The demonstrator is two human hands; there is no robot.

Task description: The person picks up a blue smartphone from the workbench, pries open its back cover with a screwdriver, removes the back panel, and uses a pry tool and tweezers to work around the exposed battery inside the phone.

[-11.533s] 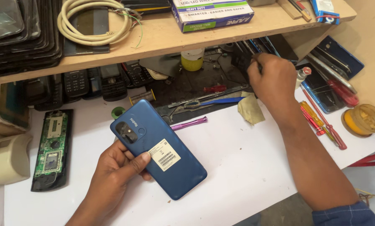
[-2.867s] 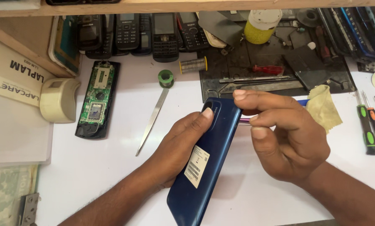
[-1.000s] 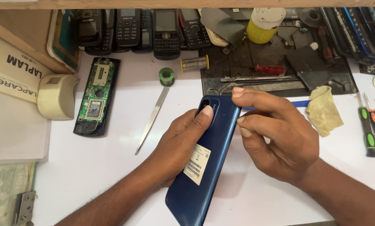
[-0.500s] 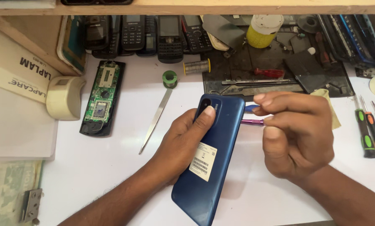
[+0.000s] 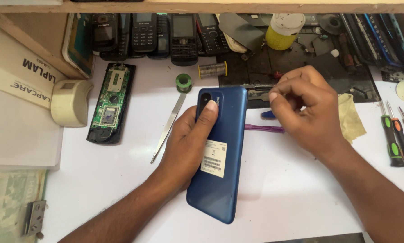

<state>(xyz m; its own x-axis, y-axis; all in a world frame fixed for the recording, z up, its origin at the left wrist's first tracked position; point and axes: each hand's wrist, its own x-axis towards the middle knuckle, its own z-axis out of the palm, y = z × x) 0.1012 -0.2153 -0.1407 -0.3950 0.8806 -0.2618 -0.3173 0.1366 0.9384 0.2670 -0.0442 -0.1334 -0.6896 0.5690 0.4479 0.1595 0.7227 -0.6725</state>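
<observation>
Phone point(image 5: 220, 171) lies mid-table, tweezers point(image 5: 168, 128) left of it, screwdrivers point(image 5: 395, 135) far right

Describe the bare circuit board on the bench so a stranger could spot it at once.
Start at the white bench top. Left of the blue phone in the left hand, past the steel tweezers, lies the green circuit board in a black tray. Unlike the keypad phones behind, it has no cover.

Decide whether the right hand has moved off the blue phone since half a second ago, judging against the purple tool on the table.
Yes. The right hand has lifted up and away from the blue phone, so it is now fingers curled above the purple tool.
</observation>
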